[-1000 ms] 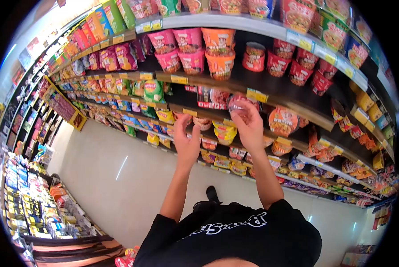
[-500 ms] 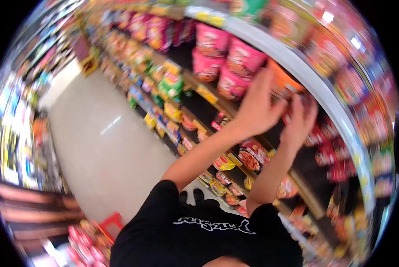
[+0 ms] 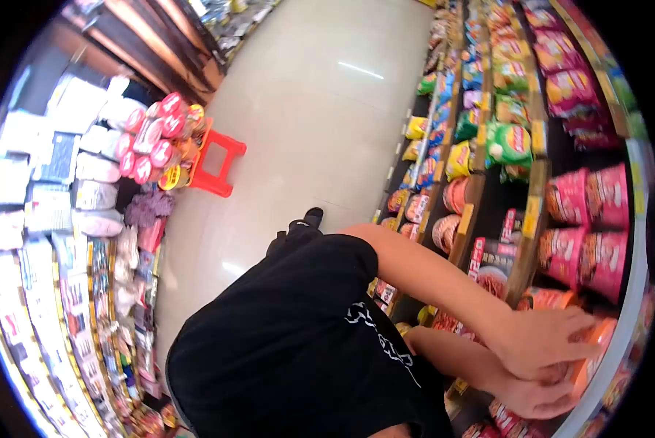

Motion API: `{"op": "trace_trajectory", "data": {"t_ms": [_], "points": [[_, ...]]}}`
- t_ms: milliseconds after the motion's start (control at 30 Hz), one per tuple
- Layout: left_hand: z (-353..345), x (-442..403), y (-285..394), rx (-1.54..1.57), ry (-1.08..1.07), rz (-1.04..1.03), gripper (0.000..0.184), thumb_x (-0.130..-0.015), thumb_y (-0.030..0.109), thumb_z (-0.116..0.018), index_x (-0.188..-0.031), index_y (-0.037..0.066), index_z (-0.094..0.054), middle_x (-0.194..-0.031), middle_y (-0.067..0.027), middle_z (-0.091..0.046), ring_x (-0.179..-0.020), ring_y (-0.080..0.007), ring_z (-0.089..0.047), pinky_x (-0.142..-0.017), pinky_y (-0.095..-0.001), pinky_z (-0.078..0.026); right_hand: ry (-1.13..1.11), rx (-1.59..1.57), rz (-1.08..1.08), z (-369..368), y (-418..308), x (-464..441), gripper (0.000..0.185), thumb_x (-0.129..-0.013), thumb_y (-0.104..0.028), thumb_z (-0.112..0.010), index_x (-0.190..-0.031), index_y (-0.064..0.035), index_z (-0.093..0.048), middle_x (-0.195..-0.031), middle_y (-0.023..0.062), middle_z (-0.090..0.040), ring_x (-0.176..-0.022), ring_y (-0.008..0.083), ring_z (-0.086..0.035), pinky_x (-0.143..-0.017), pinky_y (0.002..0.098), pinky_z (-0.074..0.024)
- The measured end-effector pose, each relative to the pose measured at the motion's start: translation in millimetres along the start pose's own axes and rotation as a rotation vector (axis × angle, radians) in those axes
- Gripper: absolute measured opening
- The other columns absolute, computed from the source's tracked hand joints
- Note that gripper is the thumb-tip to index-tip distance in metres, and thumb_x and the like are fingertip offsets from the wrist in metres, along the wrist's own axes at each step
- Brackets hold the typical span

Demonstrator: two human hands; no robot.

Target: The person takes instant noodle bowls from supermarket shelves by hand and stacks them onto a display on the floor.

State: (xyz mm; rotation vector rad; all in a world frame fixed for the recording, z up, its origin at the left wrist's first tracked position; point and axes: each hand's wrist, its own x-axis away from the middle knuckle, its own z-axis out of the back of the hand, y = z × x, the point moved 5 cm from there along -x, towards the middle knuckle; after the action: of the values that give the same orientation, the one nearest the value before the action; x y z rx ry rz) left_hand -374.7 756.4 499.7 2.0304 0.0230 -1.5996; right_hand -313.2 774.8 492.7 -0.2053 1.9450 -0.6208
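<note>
Both my hands are at the shelf on the right. My left hand [image 3: 550, 342] has its fingers curled over an orange instant noodle cup [image 3: 599, 337] near the shelf's front rail. Just below it, my right hand [image 3: 535, 394] is bent round the lower side of the same cup, partly covered by the left hand. A second orange cup [image 3: 550, 298] stands deeper on the shelf, beside my left wrist. Pink noodle cups [image 3: 603, 259] are stacked two high right next to the orange ones. Red packs [image 3: 513, 420] lie below my right hand.
A pale shelf rail [image 3: 637, 219] runs along the right. Lower shelves hold chip bags [image 3: 510, 142] and bowl noodles [image 3: 451, 232]. Across the tiled aisle [image 3: 298, 109] stands a red stool [image 3: 219, 164] next to red-lidded jars [image 3: 152, 139]. Packaged goods fill the left racks [image 3: 68, 285].
The view has swung round, so the aisle and red stool show more and the shelf sits at the right. My hands stay at the orange cups, now closer together and overlapping.
</note>
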Motion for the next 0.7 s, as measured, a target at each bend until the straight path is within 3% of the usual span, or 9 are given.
{"op": "trace_trajectory", "data": {"t_ms": [200,300,333,433,467,567,700], "points": [[57.7,-14.4,10.5,-0.011,-0.163,0.06,0.055,-0.074,0.022,-0.066,-0.122,0.005,-0.047,-0.112,-0.0255,-0.046,-0.097,-0.041,-0.05,-0.082,-0.0463,-0.043,-0.067,-0.129,0.007,-56.0,-35.8,57.1,0.038,-0.088,-0.008,-0.059,-0.123,0.0046,-0.052,-0.112,0.0175,-0.059,-0.094,0.0249,-0.061,-0.077,0.0323,-0.0523],[133.0,-18.3,14.4,-0.07,0.003,-0.077,0.053,-0.074,0.022,-0.067,-0.121,0.006,-0.049,-0.112,-0.0237,-0.046,-0.096,-0.0398,-0.05,-0.081,-0.0454,-0.043,-0.119,-0.207,-0.022,-100.3,-71.1,107.2,0.036,-0.089,-0.008,-0.058,-0.122,0.0047,-0.052,-0.111,0.0178,-0.059,-0.094,0.0249,-0.061,-0.077,0.0322,-0.0523],[170.3,-12.9,26.9,-0.015,0.076,0.007,0.051,-0.073,0.019,-0.067,-0.119,0.006,-0.05,-0.114,-0.0237,-0.045,-0.099,-0.0397,-0.048,-0.085,-0.0455,-0.042,-0.134,-0.233,-0.033,-114.4,-83.9,124.0,0.036,-0.089,-0.008,-0.058,-0.122,0.0047,-0.052,-0.111,0.0179,-0.059,-0.094,0.025,-0.061,-0.077,0.0322,-0.0523],[266.9,2.5,30.2,-0.154,0.197,-0.053,0.05,-0.079,0.015,-0.064,-0.125,0.006,-0.045,-0.124,-0.0288,-0.041,-0.104,-0.0424,-0.048,-0.086,-0.0472,-0.042,-0.206,-0.311,-0.088,-161.2,-125.3,180.3,0.035,-0.09,-0.008,-0.057,-0.122,0.0047,-0.053,-0.11,0.0183,-0.059,-0.094,0.025,-0.061,-0.077,0.0321,-0.0523],[303.1,7.6,33.0,-0.194,0.23,-0.016,0.049,-0.074,0.012,-0.065,-0.119,0.006,-0.048,-0.126,-0.0257,-0.041,-0.108,-0.0412,-0.044,-0.093,-0.0477,-0.037,-0.243,-0.343,-0.123,-177.7,-139.8,202.3,0.034,-0.09,-0.008,-0.056,-0.121,0.0047,-0.053,-0.11,0.0184,-0.059,-0.095,0.025,-0.061,-0.077,0.0321,-0.0522],[416.4,31.3,50.7,-0.385,0.394,-0.019,0.044,-0.082,0.011,-0.058,-0.124,0.007,-0.044,-0.135,-0.0271,-0.035,-0.115,-0.042,-0.041,-0.096,-0.049,-0.035,-0.347,-0.434,-0.206,-220.6,-184.6,266.0,0.033,-0.09,-0.008,-0.055,-0.121,0.0047,-0.053,-0.109,0.0187,-0.059,-0.095,0.025,-0.061,-0.077,0.032,-0.0522],[547.0,66.0,92.0,-0.599,0.613,-0.006,0.041,-0.086,0.011,-0.053,-0.125,0.002,-0.043,-0.138,-0.0291,-0.031,-0.12,-0.042,-0.038,-0.1,-0.0501,-0.031,-0.616,-0.571,-0.428,-284.7,-236.2,355.1,0.032,-0.091,-0.008,-0.054,-0.12,0.0048,-0.054,-0.108,0.0192,-0.06,-0.095,0.0251,-0.061,-0.077,0.0318,-0.0522]]}}
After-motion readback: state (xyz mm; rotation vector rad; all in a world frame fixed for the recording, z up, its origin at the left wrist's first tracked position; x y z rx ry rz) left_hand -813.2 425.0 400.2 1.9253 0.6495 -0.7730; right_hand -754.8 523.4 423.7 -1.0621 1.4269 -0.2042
